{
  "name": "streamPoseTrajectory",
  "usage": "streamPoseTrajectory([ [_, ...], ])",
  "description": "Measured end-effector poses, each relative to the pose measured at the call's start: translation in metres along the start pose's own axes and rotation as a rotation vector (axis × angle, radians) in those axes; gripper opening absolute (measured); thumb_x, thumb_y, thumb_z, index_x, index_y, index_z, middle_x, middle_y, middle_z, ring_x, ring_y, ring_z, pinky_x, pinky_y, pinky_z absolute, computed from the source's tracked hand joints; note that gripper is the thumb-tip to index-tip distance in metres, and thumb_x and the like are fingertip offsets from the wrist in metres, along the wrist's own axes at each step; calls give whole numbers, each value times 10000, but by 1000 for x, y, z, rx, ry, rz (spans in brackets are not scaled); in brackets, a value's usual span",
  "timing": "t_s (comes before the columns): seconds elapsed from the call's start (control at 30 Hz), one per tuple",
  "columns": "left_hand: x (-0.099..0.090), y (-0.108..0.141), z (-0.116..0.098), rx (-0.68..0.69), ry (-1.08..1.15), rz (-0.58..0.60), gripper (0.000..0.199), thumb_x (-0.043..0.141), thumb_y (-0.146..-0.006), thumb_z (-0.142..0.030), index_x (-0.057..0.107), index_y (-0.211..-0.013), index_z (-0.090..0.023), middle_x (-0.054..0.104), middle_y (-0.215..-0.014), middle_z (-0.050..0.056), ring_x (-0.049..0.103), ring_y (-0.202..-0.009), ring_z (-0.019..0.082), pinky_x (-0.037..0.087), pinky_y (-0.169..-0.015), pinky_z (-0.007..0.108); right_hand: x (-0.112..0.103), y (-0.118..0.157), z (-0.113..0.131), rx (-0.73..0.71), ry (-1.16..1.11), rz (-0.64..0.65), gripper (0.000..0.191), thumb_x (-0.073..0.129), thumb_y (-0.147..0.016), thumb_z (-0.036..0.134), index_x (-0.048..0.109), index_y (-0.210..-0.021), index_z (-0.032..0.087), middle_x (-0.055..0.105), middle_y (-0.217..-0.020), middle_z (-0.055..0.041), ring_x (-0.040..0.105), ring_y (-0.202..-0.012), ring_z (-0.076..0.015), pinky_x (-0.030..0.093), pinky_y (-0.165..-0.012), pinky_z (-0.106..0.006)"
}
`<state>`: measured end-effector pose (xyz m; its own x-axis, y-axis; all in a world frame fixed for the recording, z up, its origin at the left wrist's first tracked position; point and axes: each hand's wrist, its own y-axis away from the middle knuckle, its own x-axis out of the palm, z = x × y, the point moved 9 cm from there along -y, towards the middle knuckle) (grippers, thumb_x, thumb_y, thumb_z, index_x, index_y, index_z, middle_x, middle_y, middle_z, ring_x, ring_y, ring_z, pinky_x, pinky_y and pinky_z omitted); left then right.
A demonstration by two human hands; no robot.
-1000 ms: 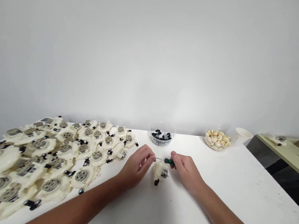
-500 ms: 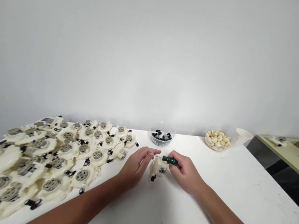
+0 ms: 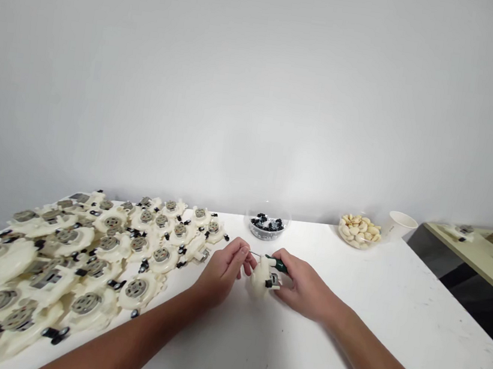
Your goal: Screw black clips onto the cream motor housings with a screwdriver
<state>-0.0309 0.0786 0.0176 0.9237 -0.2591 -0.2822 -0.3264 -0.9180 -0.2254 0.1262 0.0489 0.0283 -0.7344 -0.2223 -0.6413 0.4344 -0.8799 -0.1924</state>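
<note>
Right hand: thumb and fingers pressed together around the green handle of a small screwdriver. The thin steel shaft points left, its tip just past the left hand, above the work piece and touching nothing visible.

Left hand: fingers closed together and resting against the left side of a cream plastic housing. Whether they pinch it cannot be told from this view. The lower fingers of the right hand sit just beside the housing's right side, so the housing lies between the two hands. A black tab and a grey metal part show on its near right side.

Housing position: mid-table, nearer the far edge of the white tabletop than the near edge.

Left of the hands, a dense crowd of similar cream units with grey perforated discs and black tabs covers the left end of the tabletop, their nearest members just beside the left hand.

Along the far edge: a clear bowl of small black and silver parts, a clear bowl of pale rounded pieces, and a white paper cup near the far right corner.

Beyond that corner, a separate pale green table carries more cream units.
</note>
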Motion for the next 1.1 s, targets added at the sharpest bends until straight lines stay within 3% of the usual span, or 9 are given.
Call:
streamPoseTrajectory([
  [0.1, 2, 0, 5, -42, 61, 16, 330, 405, -1045, -459, 525, -872, -204, 679, -796, 21, 602, -658, 152, 433, -549, 244, 0, 0, 0, 12, 6, -16, 299, 736, -764, 194, 560, -1003, 238, 670, -919, 4, 575, -778, -188, 395, -675, -273],
  [0.23, 1, 1, 3, -62, -18, 31, 322, 408, -1045, -444, 525, -862, -207, 597, -725, -24, 516, -594, 130, 405, -578, 246, -5, -1, 1, 39, 29, -52, 259, 734, -850, 404, 553, -916, 230, 667, -856, 4, 562, -729, -181, 387, -651, -275],
  [0.4, -2, 2, -15, 97, -183, 32, 254, 414, -1024, -303, 529, -821, -202, 521, -730, -24, 493, -687, 155, 382, -657, 264, -11, -1, -2, 76, 63, -90, 354, 588, -953, 561, 561, -875, 216, 632, -773, 12, 522, -678, -162, 358, -628, -273],
  [0.53, -2, 2, -20, 172, -258, 34, 249, 386, -1006, -240, 532, -809, -194, 536, -772, -5, 494, -713, 167, 373, -674, 277, -9, 1, -5, 99, 51, -98, 393, 541, -972, 580, 549, -836, 211, 593, -732, 24, 480, -647, -146, 327, -601, -266],
  [0.9, -5, 4, -15, 154, -354, -13, 339, 413, -1019, -301, 431, -695, -203, 447, -661, -34, 415, -619, 143, 298, -597, 264, -6, 0, -6, 124, 32, -113, 441, 499, -989, 568, 451, -738, 209, 445, -638, 52, 392, -597, -125, 279, -573, -260],
  [1.1, -2, 3, -21, 154, -336, 15, 333, 426, -1032, -321, 509, -736, -192, 488, -684, -27, 458, -638, 142, 329, -615, 261, -5, 0, -9, 114, 6, -120, 435, 464, -1014, 533, 452, -724, 208, 410, -618, 50, 361, -571, -123, 257, -559, -266],
])
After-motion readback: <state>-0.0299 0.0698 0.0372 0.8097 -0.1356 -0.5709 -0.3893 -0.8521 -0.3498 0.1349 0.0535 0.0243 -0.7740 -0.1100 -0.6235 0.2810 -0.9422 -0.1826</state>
